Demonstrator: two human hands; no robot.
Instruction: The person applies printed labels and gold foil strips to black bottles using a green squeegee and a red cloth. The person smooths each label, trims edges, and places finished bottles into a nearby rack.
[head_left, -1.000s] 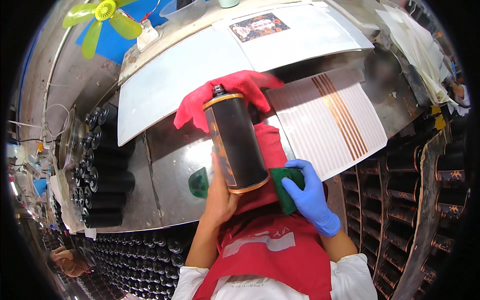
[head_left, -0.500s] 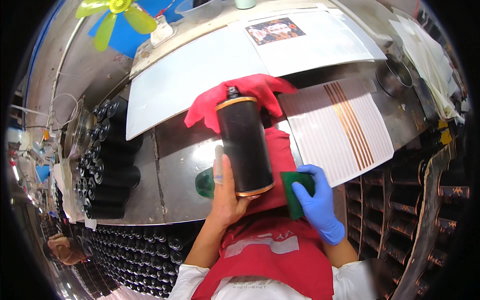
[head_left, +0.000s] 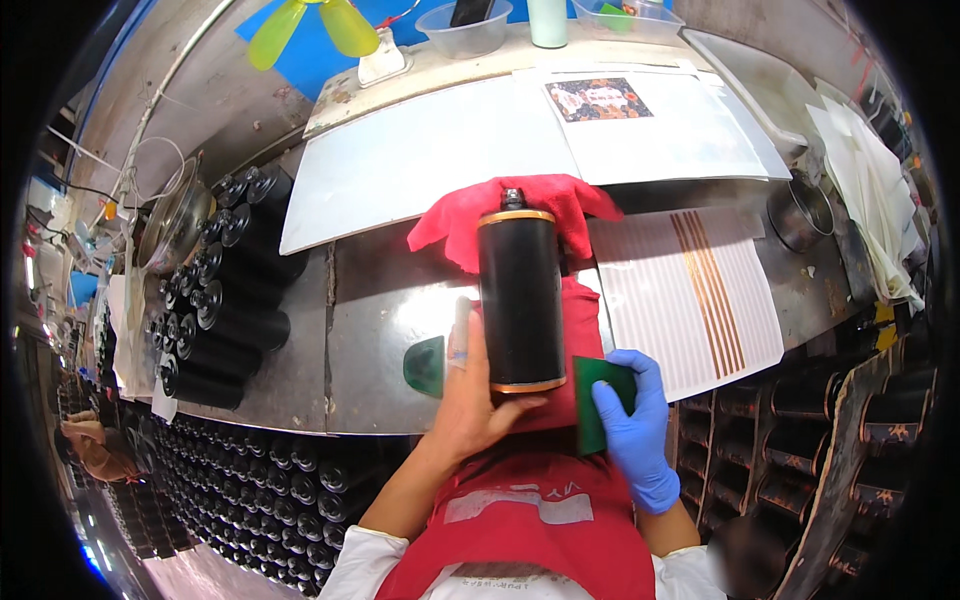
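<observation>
A black bottle (head_left: 522, 300) with copper bands at both ends lies on a red cloth (head_left: 455, 228), its neck pointing away from me. My left hand (head_left: 472, 408) is closed about the bottle's lower end, thumb at the base and fingers along the left side; one finger wears a pale cover. In my right hand (head_left: 640, 425), which wears a blue glove, a flat dark-green scraper (head_left: 592, 415) is pinched just right of the base. Another green piece (head_left: 425, 367) rests on the metal table beside my left fingers. Right of the bottle lies a white backing sheet (head_left: 640, 320) with copper strips (head_left: 708, 295).
Several black bottles (head_left: 245, 315) lie stacked on the left, with many more (head_left: 270, 490) below the table edge. Racks of decorated bottles (head_left: 795, 460) stand at the right. White boards (head_left: 420, 150), a metal pot (head_left: 800, 212) and a green fan (head_left: 350, 30) are farther back.
The view has shifted, so the table appears farther right and lower. The bottle, tilted before, now points more straight away from me. Both hands keep their holds.
</observation>
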